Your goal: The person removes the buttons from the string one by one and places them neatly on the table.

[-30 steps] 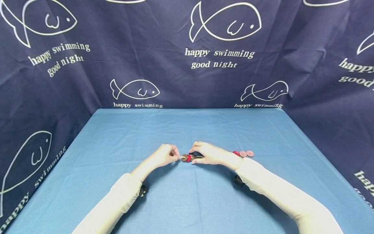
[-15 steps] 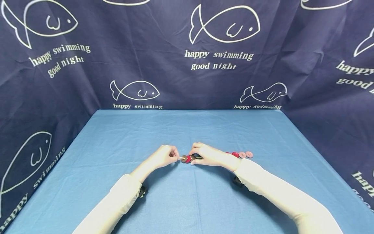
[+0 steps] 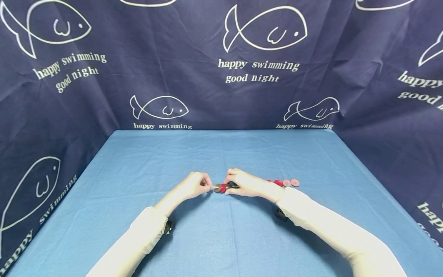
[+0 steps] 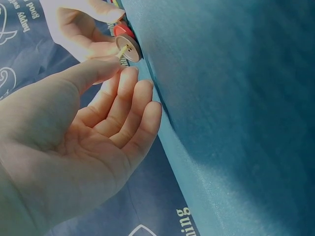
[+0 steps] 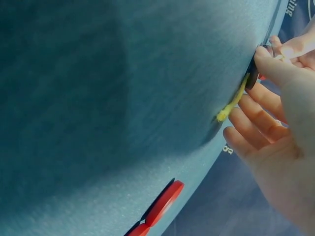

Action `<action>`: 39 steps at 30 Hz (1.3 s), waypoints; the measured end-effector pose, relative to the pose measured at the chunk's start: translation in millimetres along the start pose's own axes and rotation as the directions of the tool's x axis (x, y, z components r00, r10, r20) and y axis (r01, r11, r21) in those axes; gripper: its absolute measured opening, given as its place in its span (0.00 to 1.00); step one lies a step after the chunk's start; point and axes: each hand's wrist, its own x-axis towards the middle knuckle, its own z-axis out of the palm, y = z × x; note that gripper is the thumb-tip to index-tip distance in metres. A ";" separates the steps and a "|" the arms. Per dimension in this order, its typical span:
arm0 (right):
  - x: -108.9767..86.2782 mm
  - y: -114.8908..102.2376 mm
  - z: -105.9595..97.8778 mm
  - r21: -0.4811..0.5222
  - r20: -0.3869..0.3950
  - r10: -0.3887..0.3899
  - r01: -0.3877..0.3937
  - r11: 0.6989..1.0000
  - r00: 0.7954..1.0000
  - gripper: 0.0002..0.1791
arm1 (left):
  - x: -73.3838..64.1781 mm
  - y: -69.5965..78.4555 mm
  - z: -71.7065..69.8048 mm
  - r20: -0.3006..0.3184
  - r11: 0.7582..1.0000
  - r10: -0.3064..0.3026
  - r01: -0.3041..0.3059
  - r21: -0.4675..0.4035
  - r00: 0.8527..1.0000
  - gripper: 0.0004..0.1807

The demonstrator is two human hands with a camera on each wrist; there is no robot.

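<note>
My left hand [image 3: 195, 185] pinches the end of a pale yellow string [image 4: 123, 52] between thumb and forefinger, its other fingers loosely bent. On the string sit a brown button [image 4: 129, 48] and a red button [image 3: 223, 188], close together. To their right, my right hand [image 3: 246, 183] pinches a dark button [image 5: 252, 73] on the same string between thumb and fingertips. Beyond that button, the string's knotted yellow tail [image 5: 224, 114] hangs out beside the right fingers, close over the blue cloth. The right hand partly hides the threaded buttons in the head view.
A row of loose buttons lies on the blue tablecloth [image 3: 221, 150] by the right wrist: red buttons [image 3: 278, 183], partly hidden by the wrist, then two pink buttons [image 3: 290, 183]. A dark blue fish-print curtain [image 3: 207, 77] stands behind and at the sides.
The head view has shifted slightly. Both hands keep their grips, and the right fingertips have edged a little left, covering more of the dark button.
</note>
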 end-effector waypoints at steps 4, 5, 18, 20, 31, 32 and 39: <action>0.9 0.0 -0.8 0.008 0.007 0.012 -0.012 1.000 1.000 0.09 | 0.5 -1.1 0.2 -0.008 1.000 0.004 -0.004 0.012 1.000 0.03; 1.1 -0.3 -1.3 0.014 0.016 0.023 -0.023 1.000 1.000 0.08 | 0.6 -1.2 0.3 -0.010 1.000 0.006 -0.006 0.015 1.000 0.03; 1.5 0.8 -1.7 0.028 0.022 0.033 -0.033 0.999 0.999 0.11 | 0.4 -1.4 -1.1 -0.013 1.000 0.021 -0.021 0.013 1.000 0.03; 1.1 0.3 -2.9 0.033 0.020 0.028 -0.029 0.999 0.999 0.11 | 0.3 -1.5 -0.9 -0.012 1.000 0.018 -0.018 0.011 1.000 0.03; -1.8 -0.7 -5.9 0.015 0.001 0.009 -0.009 1.000 1.000 0.13 | -0.8 -1.8 0.7 0.009 1.000 -0.015 0.015 -0.022 1.000 0.03; -1.8 -0.4 -6.0 0.013 -0.001 0.010 -0.010 1.000 1.000 0.12 | -0.8 -1.9 0.8 0.009 1.000 -0.013 0.013 -0.021 1.000 0.03; -3.4 0.3 -9.1 0.018 -0.021 -0.001 0.002 1.000 1.000 0.11 | 0.1 -2.4 -0.3 -0.001 1.000 -0.004 0.004 -0.016 1.000 0.03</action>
